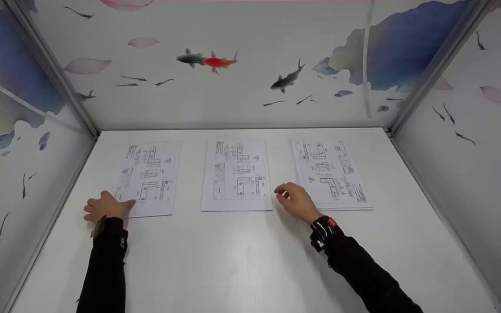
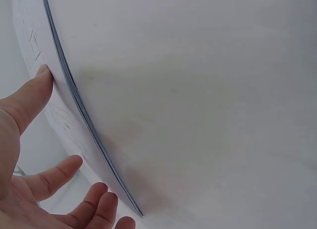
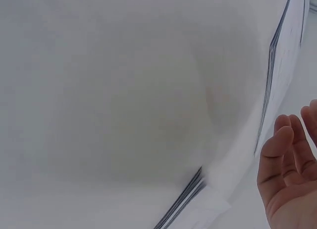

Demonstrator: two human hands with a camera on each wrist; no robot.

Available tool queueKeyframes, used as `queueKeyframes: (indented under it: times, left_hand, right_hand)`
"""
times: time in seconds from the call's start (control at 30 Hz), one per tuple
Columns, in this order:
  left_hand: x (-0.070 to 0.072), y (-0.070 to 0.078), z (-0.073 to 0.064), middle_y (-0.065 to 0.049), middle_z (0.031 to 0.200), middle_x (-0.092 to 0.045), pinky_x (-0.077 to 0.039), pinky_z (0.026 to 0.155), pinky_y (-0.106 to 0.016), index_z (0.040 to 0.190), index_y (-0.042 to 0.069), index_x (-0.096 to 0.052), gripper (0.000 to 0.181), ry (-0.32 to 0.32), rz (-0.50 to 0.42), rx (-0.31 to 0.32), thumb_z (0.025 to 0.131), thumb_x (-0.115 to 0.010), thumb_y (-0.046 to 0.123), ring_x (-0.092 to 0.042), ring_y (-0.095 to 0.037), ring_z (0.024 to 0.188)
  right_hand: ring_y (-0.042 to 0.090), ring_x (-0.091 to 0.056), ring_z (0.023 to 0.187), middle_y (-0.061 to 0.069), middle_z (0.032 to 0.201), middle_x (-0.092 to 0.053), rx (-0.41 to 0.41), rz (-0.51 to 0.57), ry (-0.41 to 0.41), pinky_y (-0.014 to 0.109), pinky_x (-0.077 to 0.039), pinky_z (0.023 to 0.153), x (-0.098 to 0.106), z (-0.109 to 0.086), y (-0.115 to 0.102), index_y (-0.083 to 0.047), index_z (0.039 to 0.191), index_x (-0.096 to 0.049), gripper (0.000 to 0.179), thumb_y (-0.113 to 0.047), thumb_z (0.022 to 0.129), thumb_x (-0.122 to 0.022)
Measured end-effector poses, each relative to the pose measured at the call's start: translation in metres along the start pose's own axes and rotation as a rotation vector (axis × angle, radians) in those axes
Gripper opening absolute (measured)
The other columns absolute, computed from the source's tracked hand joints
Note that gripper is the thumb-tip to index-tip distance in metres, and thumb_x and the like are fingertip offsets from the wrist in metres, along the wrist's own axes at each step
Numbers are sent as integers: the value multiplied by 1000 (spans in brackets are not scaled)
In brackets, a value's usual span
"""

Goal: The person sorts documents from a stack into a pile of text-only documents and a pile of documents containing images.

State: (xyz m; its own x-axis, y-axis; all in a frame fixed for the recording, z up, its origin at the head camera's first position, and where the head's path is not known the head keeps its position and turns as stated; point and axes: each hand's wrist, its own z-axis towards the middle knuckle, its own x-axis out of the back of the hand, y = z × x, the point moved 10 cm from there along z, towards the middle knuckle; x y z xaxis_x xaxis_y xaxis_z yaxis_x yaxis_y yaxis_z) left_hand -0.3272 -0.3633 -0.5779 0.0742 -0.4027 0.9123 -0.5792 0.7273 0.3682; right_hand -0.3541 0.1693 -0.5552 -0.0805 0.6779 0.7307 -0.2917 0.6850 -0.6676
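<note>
Three stacks of printed drawing sheets lie in a row on a white table. At the left stack (image 1: 157,174), my left hand (image 1: 108,206) has its fingers spread by the near left corner. In the left wrist view the thumb (image 2: 37,92) reaches over that stack's printed top, and the other fingertips are close to its edge. Between the middle stack (image 1: 220,204) and the right stack (image 1: 346,182) hovers my right hand (image 1: 297,202), fingers loosely bent around nothing. The right wrist view shows that hand (image 3: 292,174) beside both stacks' edges.
White panels printed with fish and petals, such as the back wall (image 1: 242,104), enclose the table (image 1: 233,261) on three sides. Metal frame posts (image 1: 55,69) stand at the back corners. Both forearms have black sleeves and wrist-worn devices.
</note>
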Motion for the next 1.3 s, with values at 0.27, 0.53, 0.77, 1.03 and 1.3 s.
queueKeyframes:
  times: [0.27,0.53,0.77,1.03,1.3]
  left_hand:
    - [0,0,4,-38,120,-43,-33,96,-61,123,-9,-46,70,-14,10,13,85,-71,45,-39,-51,115]
    - [-1,-4,6,-39,121,-44,-33,97,-60,127,-9,-41,76,-46,20,44,84,-72,46,-39,-51,114]
    - [-4,-4,11,-35,119,-44,-31,97,-59,129,-7,-34,78,-88,-83,26,83,-76,39,-38,-50,115]
    - [-8,1,16,-28,108,-60,-40,71,-42,115,-10,-54,55,-98,-157,-54,85,-74,31,-54,-37,90]
    - [-10,5,9,-33,115,-60,-46,79,-48,119,-14,-54,44,-71,-193,-94,93,-60,21,-58,-41,99]
  right_hand:
    - [19,-64,91,5,101,-68,64,-5,-42,37,-51,82,-28,3,-31,-7,106,-70,15,-12,93,-63]
    - [19,-65,91,5,105,-69,125,-32,-90,36,-51,81,-47,6,-50,-8,106,-71,16,-12,93,-62]
    - [18,-64,93,5,106,-68,101,-22,-131,36,-51,84,-57,8,-53,-7,107,-71,17,-14,94,-62]
    - [19,-65,92,6,102,-69,115,30,-157,34,-51,84,-68,9,-62,-4,106,-70,17,-11,93,-62]
    - [17,-64,93,5,104,-68,102,77,-188,33,-51,84,-79,9,-65,-6,106,-70,17,-12,93,-62]
